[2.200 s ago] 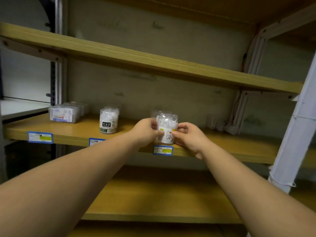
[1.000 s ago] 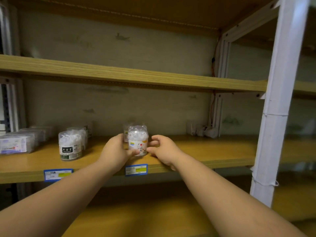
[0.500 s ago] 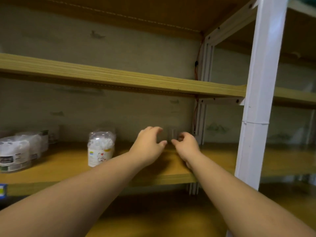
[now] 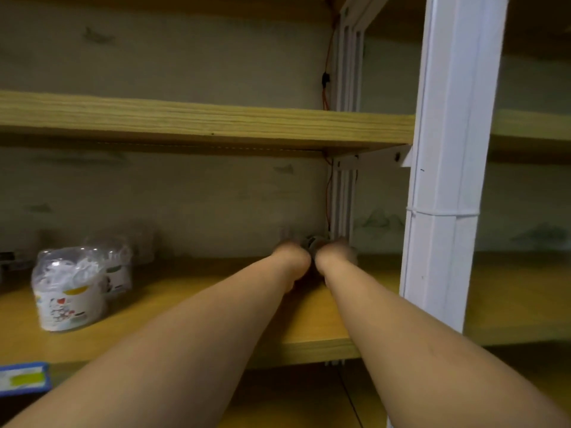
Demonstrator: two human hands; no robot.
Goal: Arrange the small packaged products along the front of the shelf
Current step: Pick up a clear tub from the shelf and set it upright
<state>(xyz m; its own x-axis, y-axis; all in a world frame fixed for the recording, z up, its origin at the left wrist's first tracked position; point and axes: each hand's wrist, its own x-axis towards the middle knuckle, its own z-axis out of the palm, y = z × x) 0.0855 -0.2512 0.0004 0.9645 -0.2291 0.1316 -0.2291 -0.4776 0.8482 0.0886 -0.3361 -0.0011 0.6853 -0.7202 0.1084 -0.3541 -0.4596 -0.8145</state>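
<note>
Both my arms reach deep along the wooden shelf (image 4: 197, 307) toward its back right corner. My left hand (image 4: 292, 261) and my right hand (image 4: 335, 257) sit side by side there, knuckles toward me and fingers hidden. Between them peeks a small clear package (image 4: 311, 242), blurred; whether either hand grips it cannot be made out. Another faint clear package (image 4: 288, 233) stands just behind my left hand. At the left, near the front, stands a clear jar with a cartoon label (image 4: 66, 291), with a second jar (image 4: 116, 267) behind it.
A white metal upright (image 4: 445, 180) rises at the shelf's front edge just right of my right arm. The rear post (image 4: 343, 196) with a red cable stands behind my hands. An upper shelf board (image 4: 200, 122) hangs overhead. A blue price tag (image 4: 23, 378) marks the front edge.
I let go of the cartoon-label jar near the front edge. The view swung right, and both hands moved to the back right corner around a small clear package.
</note>
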